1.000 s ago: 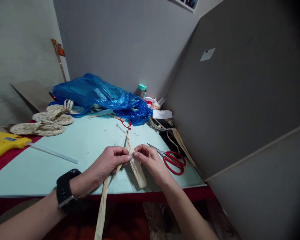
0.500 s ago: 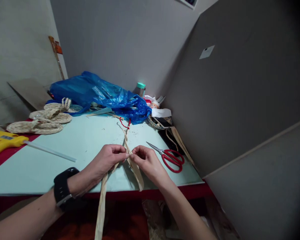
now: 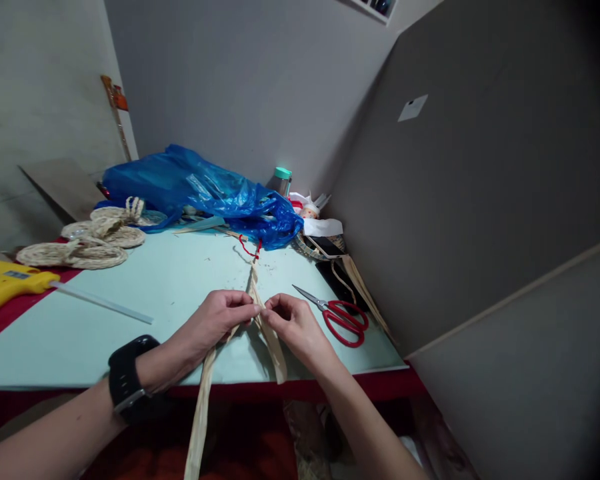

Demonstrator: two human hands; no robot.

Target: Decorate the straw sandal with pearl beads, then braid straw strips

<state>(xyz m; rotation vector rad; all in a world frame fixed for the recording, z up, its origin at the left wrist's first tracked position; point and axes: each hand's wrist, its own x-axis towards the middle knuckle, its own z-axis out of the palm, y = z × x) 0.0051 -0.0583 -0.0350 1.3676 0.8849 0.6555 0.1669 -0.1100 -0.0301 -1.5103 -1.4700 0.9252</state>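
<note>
Pale, dry husk-like fibre strips (image 3: 274, 347) run between my two hands. Toward the far end they twist together into a cord, which meets a red string loop (image 3: 250, 247) lying on the table. My left hand (image 3: 227, 312), below a black wristwatch, pinches the strips between thumb and fingers. Facing it, my right hand (image 3: 290, 317) pinches the same strips, fingertips nearly touching the left ones. One long strip (image 3: 200, 413) hangs from under my left hand over the table's front edge. Red-handled scissors (image 3: 340, 319) lie just right of my right hand.
A yellow glue gun (image 3: 15, 283) with a glue stick lies at the left. Behind it are several coiled braided pieces (image 3: 73, 255). A blue plastic bag (image 3: 180, 183), a green-lidded bottle (image 3: 281, 179) and a phone (image 3: 326, 247) sit at the back. A grey partition (image 3: 480, 200) stands right.
Both hands keep their pinch in nearly the same place. The twisted part of the strips beyond my fingers looks slightly straighter, and the view has shifted a little.
</note>
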